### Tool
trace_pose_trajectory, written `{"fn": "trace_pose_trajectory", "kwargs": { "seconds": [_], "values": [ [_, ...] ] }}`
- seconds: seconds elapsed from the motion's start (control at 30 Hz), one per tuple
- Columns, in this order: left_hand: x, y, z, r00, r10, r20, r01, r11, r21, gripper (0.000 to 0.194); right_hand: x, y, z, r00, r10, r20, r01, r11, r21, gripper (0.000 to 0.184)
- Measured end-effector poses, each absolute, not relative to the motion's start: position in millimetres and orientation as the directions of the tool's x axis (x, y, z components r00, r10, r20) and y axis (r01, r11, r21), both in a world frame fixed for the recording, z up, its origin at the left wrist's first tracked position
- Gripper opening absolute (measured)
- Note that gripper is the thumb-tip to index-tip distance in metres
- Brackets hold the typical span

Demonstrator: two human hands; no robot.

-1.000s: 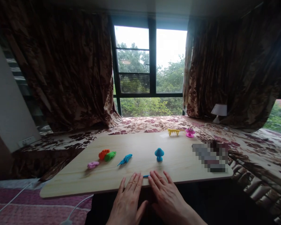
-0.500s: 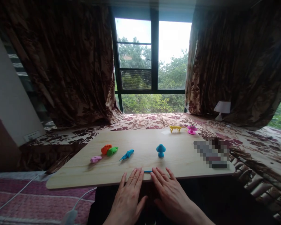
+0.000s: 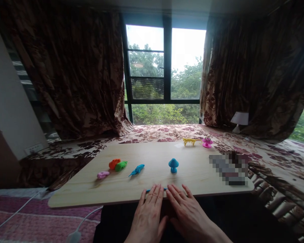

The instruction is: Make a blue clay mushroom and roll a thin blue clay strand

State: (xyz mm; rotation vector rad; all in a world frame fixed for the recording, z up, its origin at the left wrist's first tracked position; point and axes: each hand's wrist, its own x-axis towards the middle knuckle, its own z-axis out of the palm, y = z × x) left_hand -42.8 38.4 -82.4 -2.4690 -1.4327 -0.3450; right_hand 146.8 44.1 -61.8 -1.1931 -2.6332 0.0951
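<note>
My left hand (image 3: 150, 213) lies flat at the near edge of the board, its fingertips pressing on a thin blue strand of modelling clay (image 3: 148, 190). Part of that strand is hidden under the fingers. My right hand (image 3: 186, 210) is beside it, palm down with fingers stretched out, the index fingertip by the strand's right end. Beyond the hands stands a blue clay mushroom (image 3: 173, 164), upright. To its left lies a blue clay piece with a pointed end (image 3: 137, 170), its kind unclear.
Orange (image 3: 114, 164), green (image 3: 121, 165) and pink clay pieces (image 3: 103, 174) sit on the left of the wooden board (image 3: 78, 192). At its far edge are a yellow legged figure (image 3: 188, 141) and a magenta piece on a stand (image 3: 207, 142). A blurred-out item (image 3: 229, 170) lies right.
My left hand has slid to the right over the blue strand, so the strand's left end now shows beside it. My right hand has moved slightly right.
</note>
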Motion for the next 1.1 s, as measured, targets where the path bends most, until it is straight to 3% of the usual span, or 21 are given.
{"fn": "trace_pose_trajectory", "kwargs": {
  "seconds": [0.27,0.47,1.1],
  "values": [
    [-39.9,53.7,-81.2,0.429,0.814,0.392,0.9,-0.423,-0.106,0.064,138.8,64.2,-62.3,-0.55,0.809,0.206,0.799,0.582,-0.152,0.073],
    [-38.5,44.9,-80.9,0.446,0.82,0.358,0.891,-0.443,-0.095,0.064,140.9,55.2,-70.9,-0.59,0.771,0.24,0.761,0.63,-0.151,0.071],
    [-30.3,56.3,-69.9,0.379,0.864,0.331,0.921,-0.387,-0.044,0.062,138.4,74.6,-67.5,-0.524,0.825,0.211,0.834,0.548,-0.07,0.074]
  ]
}}
